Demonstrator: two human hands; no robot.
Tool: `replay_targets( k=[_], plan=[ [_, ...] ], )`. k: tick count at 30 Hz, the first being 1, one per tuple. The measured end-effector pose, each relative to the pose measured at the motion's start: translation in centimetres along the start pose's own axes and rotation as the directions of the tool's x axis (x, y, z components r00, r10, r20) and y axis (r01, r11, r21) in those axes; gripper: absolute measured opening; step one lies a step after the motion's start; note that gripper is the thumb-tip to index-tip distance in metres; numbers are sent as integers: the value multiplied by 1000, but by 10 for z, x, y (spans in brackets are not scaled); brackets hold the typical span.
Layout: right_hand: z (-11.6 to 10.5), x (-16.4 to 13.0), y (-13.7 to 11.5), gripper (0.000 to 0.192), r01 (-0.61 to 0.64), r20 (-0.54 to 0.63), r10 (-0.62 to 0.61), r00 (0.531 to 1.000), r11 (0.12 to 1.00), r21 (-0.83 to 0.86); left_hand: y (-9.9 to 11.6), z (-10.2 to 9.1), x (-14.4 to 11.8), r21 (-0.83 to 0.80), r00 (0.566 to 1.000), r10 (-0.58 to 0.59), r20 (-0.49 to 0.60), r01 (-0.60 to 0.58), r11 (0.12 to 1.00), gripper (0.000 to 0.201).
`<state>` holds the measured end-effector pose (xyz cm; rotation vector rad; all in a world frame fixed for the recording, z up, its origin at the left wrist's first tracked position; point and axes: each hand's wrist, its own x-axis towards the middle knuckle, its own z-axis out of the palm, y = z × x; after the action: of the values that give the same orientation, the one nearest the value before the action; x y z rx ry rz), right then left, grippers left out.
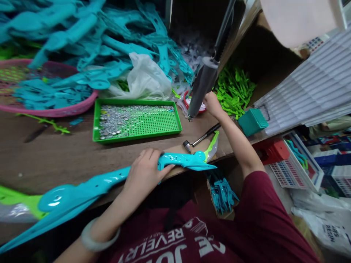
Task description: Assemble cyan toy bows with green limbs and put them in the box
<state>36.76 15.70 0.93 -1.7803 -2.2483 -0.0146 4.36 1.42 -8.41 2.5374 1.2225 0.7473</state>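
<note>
Two hands busy — L hand point(144, 168) pins teal part point(109, 182), screwdriver point(203, 86) near R hand point(212, 104).

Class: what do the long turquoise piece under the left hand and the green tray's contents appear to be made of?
Turquoise piece: probably moulded plastic, glossy, with bright highlights along its surface. Green tray: likely plastic, matte, perforated floor. Its small round pieces: seemingly metal, silvery and shiny; too small to be sure.

Brown wooden workbench point(55, 157), cluttered floor point(315, 204)
</note>
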Motion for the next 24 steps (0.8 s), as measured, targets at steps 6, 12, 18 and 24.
replay_targets(
  k=[6,12,18,24],
  plan=[
    [1,-101,-76,20,303,59,-312,948,945,123,6,0,0,10,999,-37,10,37,999,26],
    [31,-150,-120,20,638,114,-650,751,759,129,8,-3,0,-9,996,-89,32,89,996,27],
    [26,-143,-119,24,700,112,-694,711,715,-11,10,-5,-1,-6,993,-106,50,107,994,33],
    [27,-145,-120,23,719,243,-707,664,693,52,9,-5,-2,0,993,-102,63,102,995,29]
  ],
)
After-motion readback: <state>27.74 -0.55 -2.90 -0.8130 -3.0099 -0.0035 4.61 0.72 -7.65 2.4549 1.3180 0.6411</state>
